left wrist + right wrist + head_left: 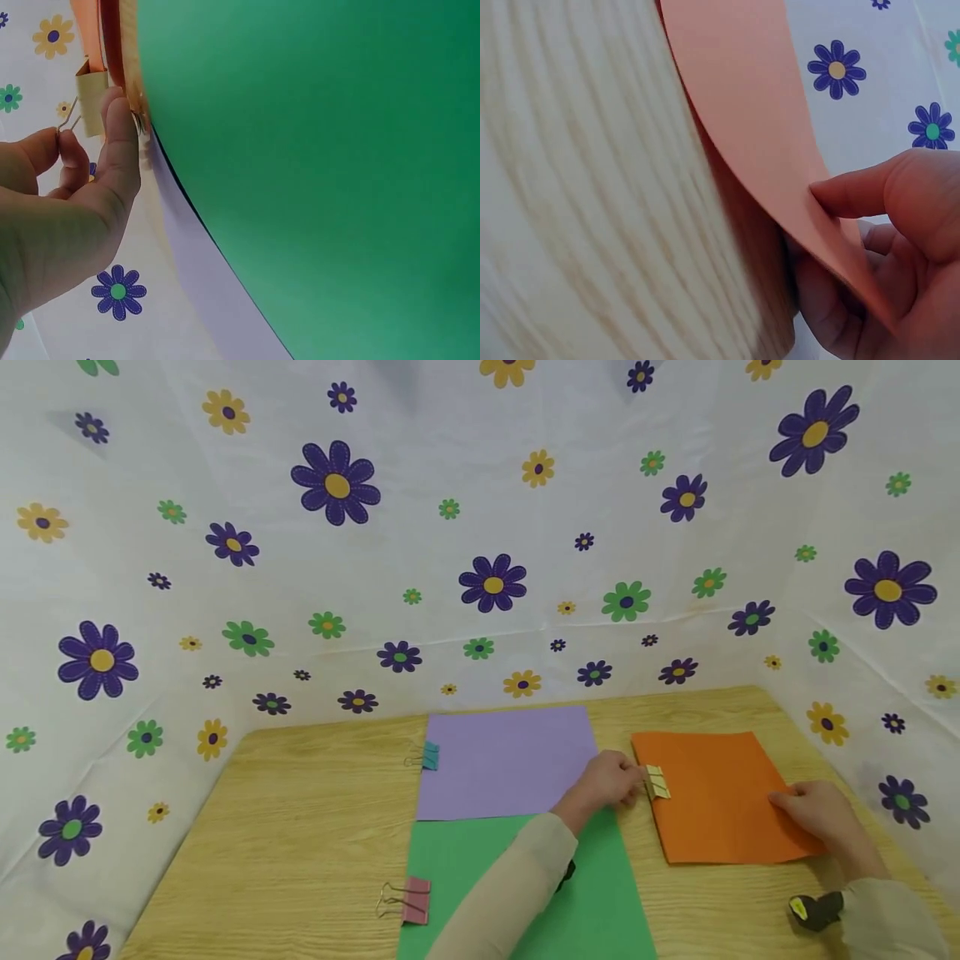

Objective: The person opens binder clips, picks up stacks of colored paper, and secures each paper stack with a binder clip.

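A yellow binder clip (657, 782) sits on the left edge of the orange paper (720, 802). My left hand (611, 778) pinches the clip's wire handle between thumb and finger; in the left wrist view the wire (69, 116) shows at the fingertips. At the paper's right edge, my right hand (817, 814) grips the sheet, thumb on top and fingers beneath. That edge bends up off the table in the right wrist view, where the orange paper (742, 112) curves toward the hand (922, 225).
Left of the orange paper lie a purple sheet (502, 764) with a teal binder clip (431, 756) and a green sheet (592, 893) with a pink binder clip (416, 900). My left forearm crosses the green sheet. Flowered white cloth (420, 535) surrounds the wooden table (300, 835).
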### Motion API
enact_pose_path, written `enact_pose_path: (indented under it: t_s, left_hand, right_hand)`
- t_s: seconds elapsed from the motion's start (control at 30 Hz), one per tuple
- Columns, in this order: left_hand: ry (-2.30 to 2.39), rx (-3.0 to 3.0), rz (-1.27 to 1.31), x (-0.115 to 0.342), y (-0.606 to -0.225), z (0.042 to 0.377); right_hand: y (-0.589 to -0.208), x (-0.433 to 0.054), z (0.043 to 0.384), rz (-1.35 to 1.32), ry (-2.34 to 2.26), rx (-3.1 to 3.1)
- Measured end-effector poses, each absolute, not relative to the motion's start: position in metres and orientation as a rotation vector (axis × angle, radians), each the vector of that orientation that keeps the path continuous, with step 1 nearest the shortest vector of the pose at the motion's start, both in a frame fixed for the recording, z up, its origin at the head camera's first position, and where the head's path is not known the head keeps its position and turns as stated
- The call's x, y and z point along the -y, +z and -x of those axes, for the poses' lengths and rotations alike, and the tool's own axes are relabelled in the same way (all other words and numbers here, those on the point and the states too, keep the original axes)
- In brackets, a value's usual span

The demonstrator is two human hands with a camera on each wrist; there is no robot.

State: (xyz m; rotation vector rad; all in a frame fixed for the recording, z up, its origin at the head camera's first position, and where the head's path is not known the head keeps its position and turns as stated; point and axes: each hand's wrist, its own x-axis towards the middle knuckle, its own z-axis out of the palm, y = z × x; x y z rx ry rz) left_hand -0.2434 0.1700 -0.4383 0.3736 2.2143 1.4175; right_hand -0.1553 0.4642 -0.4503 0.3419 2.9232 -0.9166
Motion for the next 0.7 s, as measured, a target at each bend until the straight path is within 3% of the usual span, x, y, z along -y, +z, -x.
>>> enact_pose_path:
  t_s: [0.7]
  left_hand:
    - [1.443,-2.279,-0.309,-0.113,-0.417,0.265]
  right_hand:
    - [-0.450,-0.454,0.164,-0.351,-0.887,-2.927]
